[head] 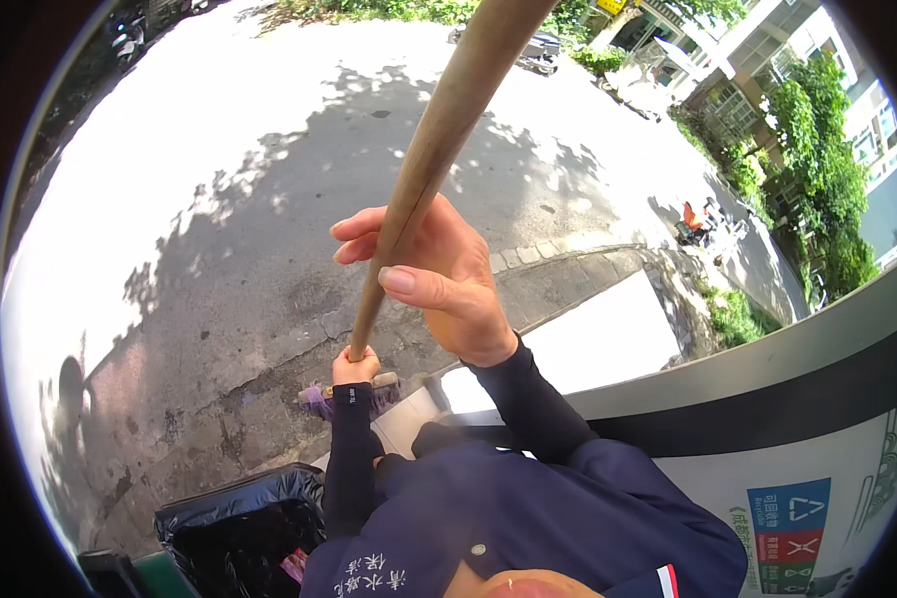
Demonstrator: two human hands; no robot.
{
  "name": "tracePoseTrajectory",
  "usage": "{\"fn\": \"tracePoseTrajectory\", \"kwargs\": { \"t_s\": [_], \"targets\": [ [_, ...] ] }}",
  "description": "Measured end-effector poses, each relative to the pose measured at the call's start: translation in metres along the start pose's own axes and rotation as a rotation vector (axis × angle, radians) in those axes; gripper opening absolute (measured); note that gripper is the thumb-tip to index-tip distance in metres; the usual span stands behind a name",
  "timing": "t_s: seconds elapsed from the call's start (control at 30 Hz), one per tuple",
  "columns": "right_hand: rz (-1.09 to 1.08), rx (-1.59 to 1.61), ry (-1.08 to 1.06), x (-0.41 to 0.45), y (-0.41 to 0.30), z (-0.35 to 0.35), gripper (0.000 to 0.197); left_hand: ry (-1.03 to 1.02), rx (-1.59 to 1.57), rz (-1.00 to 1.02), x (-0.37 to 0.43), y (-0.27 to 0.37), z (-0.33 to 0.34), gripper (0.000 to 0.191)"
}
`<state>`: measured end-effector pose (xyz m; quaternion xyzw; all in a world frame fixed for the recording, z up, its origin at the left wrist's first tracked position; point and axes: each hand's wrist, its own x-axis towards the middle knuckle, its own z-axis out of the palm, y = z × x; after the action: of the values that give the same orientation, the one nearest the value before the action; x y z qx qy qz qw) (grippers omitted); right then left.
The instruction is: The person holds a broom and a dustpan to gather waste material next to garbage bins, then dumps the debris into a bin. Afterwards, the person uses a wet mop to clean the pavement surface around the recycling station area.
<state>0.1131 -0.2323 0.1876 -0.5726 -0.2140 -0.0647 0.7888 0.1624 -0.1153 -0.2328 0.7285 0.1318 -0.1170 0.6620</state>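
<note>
A long wooden broom handle (437, 142) runs from the top of the view down towards the ground. Low on the visible shaft, my left hand (355, 367) is closed around the wood. Higher up, my right hand (448, 280) rests against the handle with its thumb in front and fingers behind it, loosely curled. Whether it grips firmly cannot be told. A broom head with purple bristles (318, 400) lies on the pavement beyond my left hand, partly hidden by it and the sleeve. Its join to the handle is hidden.
A bin lined with a black bag (239, 516) stands at lower left, close to my left arm. A white and grey panel with recycling signs (788, 504) stands at my right. A stone kerb (542, 250) borders the paved road (269, 247). Parked two-wheelers (706, 224) stand farther off.
</note>
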Motion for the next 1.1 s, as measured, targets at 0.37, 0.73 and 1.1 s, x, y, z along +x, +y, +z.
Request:
{"fn": "tracePoseTrajectory", "kwargs": {
  "t_s": [0.37,0.73,1.1],
  "targets": [
    [-0.342,0.213,0.246,0.085,-0.011,-0.225,0.047,-0.224,-0.733,-0.25,0.141,0.048,0.175,0.014],
    [-0.743,-0.24,0.415,0.028,-0.115,-0.312,0.054,-0.76,-1.195,-1.444,0.193,0.082,0.338,0.023],
    [-0.921,-0.66,0.232,-0.016,-0.08,-0.198,0.018,-0.882,-0.512,-1.965,0.076,0.114,0.443,0.025]
  ]
}}
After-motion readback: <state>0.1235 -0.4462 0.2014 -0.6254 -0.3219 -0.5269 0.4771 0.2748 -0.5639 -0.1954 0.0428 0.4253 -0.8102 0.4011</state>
